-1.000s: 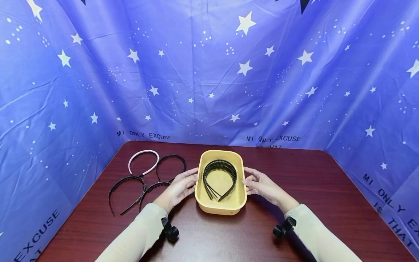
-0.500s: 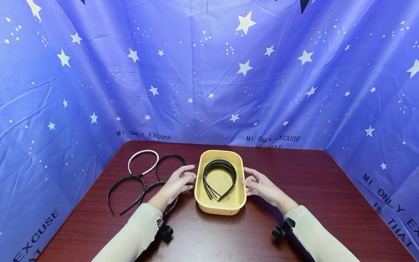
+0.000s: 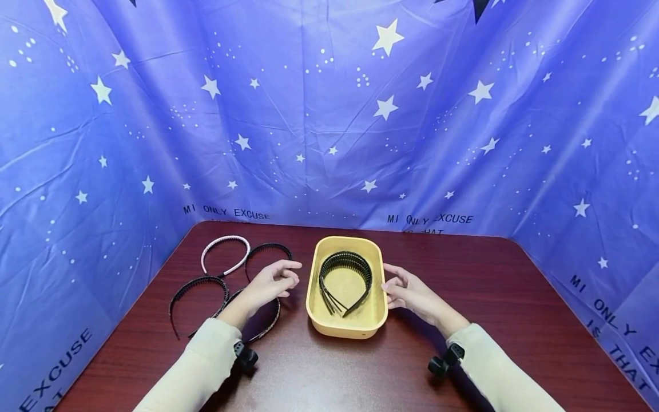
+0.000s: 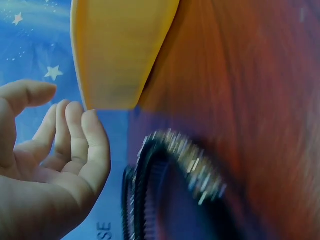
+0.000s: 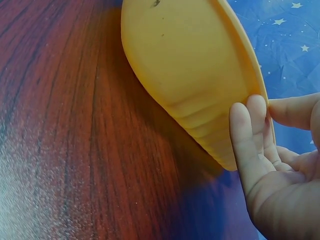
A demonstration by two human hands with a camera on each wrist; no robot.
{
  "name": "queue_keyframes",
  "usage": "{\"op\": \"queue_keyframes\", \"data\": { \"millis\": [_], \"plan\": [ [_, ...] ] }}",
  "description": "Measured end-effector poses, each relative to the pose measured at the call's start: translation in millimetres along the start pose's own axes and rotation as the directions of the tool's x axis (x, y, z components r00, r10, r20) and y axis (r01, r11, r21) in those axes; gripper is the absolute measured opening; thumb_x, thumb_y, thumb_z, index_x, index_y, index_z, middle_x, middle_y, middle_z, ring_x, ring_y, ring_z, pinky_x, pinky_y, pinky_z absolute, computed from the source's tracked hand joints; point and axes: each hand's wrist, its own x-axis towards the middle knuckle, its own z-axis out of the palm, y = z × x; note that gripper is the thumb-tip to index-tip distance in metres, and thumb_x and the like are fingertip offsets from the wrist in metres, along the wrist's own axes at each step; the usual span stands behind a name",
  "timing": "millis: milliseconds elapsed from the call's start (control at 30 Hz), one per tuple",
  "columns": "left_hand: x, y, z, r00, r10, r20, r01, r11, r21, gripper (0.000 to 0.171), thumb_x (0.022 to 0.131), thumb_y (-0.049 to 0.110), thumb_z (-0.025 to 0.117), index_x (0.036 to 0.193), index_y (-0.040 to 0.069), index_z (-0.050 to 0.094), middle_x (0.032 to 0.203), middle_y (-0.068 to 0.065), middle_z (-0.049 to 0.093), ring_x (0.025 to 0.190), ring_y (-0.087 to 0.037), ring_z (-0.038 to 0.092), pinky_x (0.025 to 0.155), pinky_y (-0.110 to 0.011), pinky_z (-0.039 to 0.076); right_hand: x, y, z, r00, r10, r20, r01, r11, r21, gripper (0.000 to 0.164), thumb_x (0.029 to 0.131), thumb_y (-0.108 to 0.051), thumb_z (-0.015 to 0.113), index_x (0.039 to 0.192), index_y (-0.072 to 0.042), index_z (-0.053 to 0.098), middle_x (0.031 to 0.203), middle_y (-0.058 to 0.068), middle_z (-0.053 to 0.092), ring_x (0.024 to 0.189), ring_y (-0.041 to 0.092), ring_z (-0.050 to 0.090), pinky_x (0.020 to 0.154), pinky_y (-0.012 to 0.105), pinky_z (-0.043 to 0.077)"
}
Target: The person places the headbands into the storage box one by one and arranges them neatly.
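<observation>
A yellow plastic bin (image 3: 347,331) stands on the table with several black toothed headbands (image 3: 346,260) nested inside it. My right hand (image 3: 414,294) holds the bin's right side; in the right wrist view the thumb is at the rim and the fingertips lie against the outer wall. My left hand (image 3: 265,290) is apart from the bin on its left, fingers loosely bent and nothing in them. It hovers over a headband with a glittery band (image 4: 192,165), partly hiding it in the head view.
Left of the bin lie a pale pink headband (image 3: 205,252), a black headband (image 3: 270,246) and another black headband (image 3: 175,297). The dark red wooden table (image 3: 329,377) is backed by a blue star-printed cloth (image 3: 329,103).
My left hand has let go of the bin's left side and moved left and slightly toward me, over the headbands. My right hand and the bin have stayed put.
</observation>
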Motion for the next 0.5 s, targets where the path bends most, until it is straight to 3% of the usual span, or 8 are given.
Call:
{"op": "queue_keyframes", "data": {
  "millis": [100, 300, 500],
  "plan": [
    [-2.1, 2.3, -8.7, 0.998, 0.061, -0.004, -0.060, 0.995, 0.074, 0.040, 0.094, 0.007, 0.062, 0.132, -0.004, 0.056, 0.109, -0.028, 0.062, 0.100, -0.040, 0.061, 0.077, -0.041, 0.055, -0.5, -0.2, 0.3, 1.000, -0.005, 0.005, 0.005, 1.000, 0.000, 0.073, 0.099, -0.006, 0.058, 0.154, 0.008, 0.012, 0.099, 0.013, 0.060, 0.080, 0.020, 0.068, 0.074, 0.033, 0.058],
    [-7.5, 8.9, -29.7, 0.991, 0.132, -0.011, -0.128, 0.975, 0.181, 0.035, 0.094, 0.007, 0.064, 0.128, -0.004, 0.060, 0.102, -0.023, 0.065, 0.089, -0.032, 0.063, 0.072, -0.036, 0.055, -1.4, -0.4, -0.2, 1.000, -0.002, 0.004, 0.002, 1.000, -0.001, 0.073, 0.099, -0.005, 0.057, 0.154, 0.009, 0.011, 0.098, 0.012, 0.060, 0.079, 0.019, 0.067, 0.074, 0.032, 0.058],
    [-15.9, 12.8, -56.0, 0.986, 0.163, -0.036, -0.137, 0.911, 0.388, 0.030, 0.093, 0.012, 0.067, 0.123, 0.009, 0.065, 0.097, -0.004, 0.069, 0.087, -0.014, 0.064, 0.078, -0.031, 0.051, -1.4, -1.2, 0.2, 1.000, 0.000, -0.003, 0.000, 1.000, -0.002, 0.073, 0.099, -0.005, 0.058, 0.154, 0.008, 0.013, 0.098, 0.012, 0.059, 0.079, 0.018, 0.066, 0.073, 0.032, 0.058]
  ]
}}
